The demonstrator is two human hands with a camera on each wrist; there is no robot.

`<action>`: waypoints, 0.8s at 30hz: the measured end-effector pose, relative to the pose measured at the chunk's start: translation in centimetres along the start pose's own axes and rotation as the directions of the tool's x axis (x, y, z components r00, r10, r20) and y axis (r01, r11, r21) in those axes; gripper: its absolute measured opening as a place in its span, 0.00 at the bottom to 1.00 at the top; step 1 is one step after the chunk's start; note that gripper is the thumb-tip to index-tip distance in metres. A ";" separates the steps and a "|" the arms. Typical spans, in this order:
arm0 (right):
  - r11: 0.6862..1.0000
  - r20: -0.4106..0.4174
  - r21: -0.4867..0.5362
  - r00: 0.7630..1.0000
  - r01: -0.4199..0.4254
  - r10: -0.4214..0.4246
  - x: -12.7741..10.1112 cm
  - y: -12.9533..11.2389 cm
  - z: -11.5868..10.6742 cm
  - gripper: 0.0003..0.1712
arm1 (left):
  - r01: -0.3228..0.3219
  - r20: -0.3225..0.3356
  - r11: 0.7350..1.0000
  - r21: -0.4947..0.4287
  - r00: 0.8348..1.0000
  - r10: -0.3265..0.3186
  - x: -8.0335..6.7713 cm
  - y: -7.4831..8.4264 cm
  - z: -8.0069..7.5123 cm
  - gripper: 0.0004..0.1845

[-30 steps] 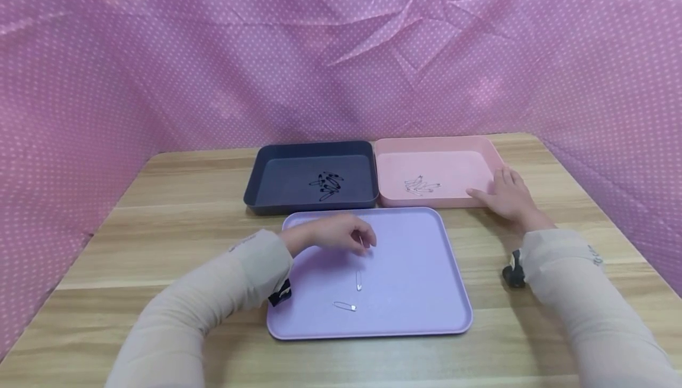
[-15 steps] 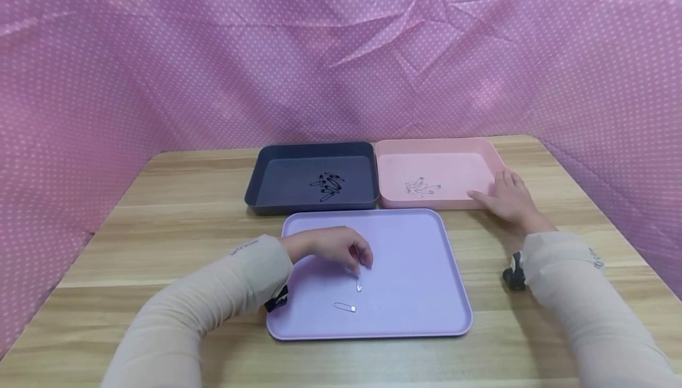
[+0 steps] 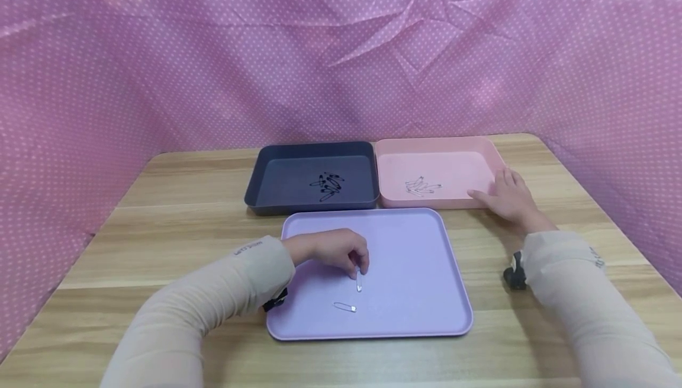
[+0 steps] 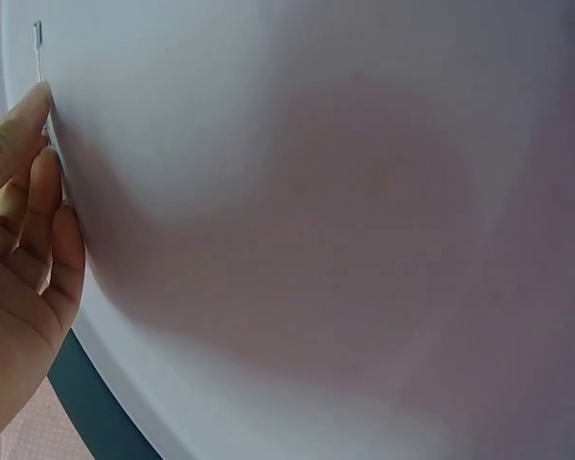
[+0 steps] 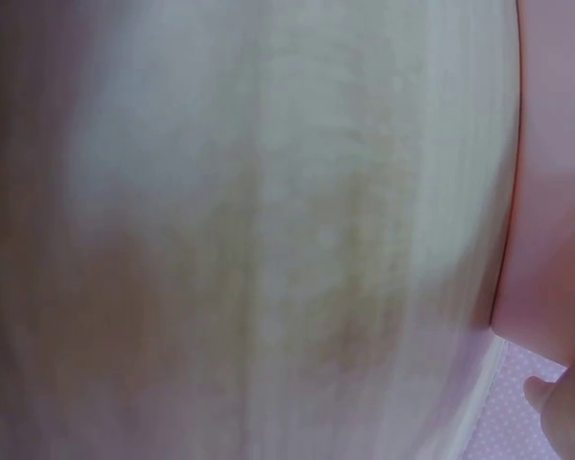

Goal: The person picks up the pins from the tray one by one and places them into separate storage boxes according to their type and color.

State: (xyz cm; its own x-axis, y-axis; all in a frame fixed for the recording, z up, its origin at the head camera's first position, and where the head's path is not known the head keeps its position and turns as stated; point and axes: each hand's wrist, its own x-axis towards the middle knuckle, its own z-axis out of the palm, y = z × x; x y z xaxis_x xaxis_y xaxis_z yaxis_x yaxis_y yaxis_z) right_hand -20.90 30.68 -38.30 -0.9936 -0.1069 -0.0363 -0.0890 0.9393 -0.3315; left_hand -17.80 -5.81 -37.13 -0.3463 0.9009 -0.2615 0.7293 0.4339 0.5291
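- Left hand (image 3: 333,250): fingers curled, pinching the upper end of a silver safety pin (image 3: 359,282) on the lilac tray (image 3: 426,293), near the bench's front edge; a second pin (image 3: 344,307) lies just beside it.
- Right hand (image 3: 508,198): fingers relaxed, resting flat against the pink tray (image 3: 479,151) near the bench's right rear corner.
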 end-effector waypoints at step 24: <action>1.000 0.027 0.013 1.000 0.002 -0.003 0.4 0.0 -0.5 0.58 | 0.063 0.006 0.998 -0.004 0.998 -0.063 1.1 0.4 -2.2 0.05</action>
State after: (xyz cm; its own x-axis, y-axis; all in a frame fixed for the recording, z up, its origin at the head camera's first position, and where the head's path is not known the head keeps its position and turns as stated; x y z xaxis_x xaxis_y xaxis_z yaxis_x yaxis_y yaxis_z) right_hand -21.37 30.82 -37.90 -0.9911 -0.1182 -0.0606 -0.0904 0.9347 -0.3438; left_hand -19.20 -4.62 -35.45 -0.3880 0.8718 -0.2991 0.7035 0.4898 0.5150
